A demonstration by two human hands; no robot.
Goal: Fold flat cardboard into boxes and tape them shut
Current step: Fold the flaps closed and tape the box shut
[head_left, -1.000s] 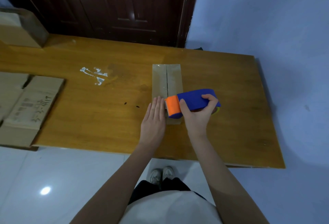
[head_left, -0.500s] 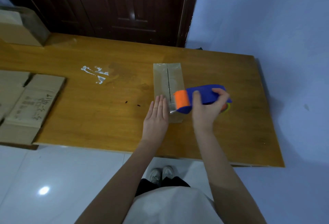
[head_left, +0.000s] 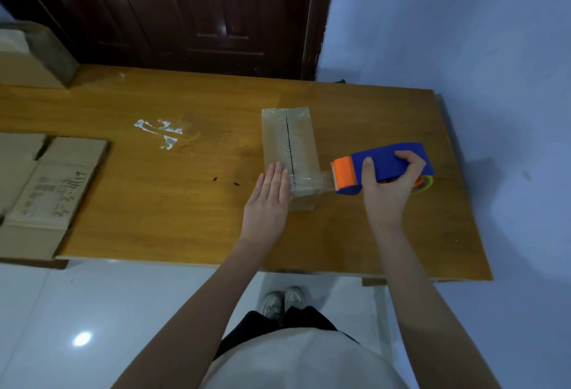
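The box (head_left: pixel 289 154) sits at centre frame, long axis running up-down, with the left hand (head_left: pixel 268 200) pressing flat on its near-left corner. Just right, the right hand (head_left: pixel 390 186) grips the tape dispenser (head_left: pixel 381 168), tape stretched sideways across the box's near end

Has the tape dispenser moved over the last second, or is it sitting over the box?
Yes. The tape dispenser in the right hand has moved right, off the box and past its right edge, trailing tape.
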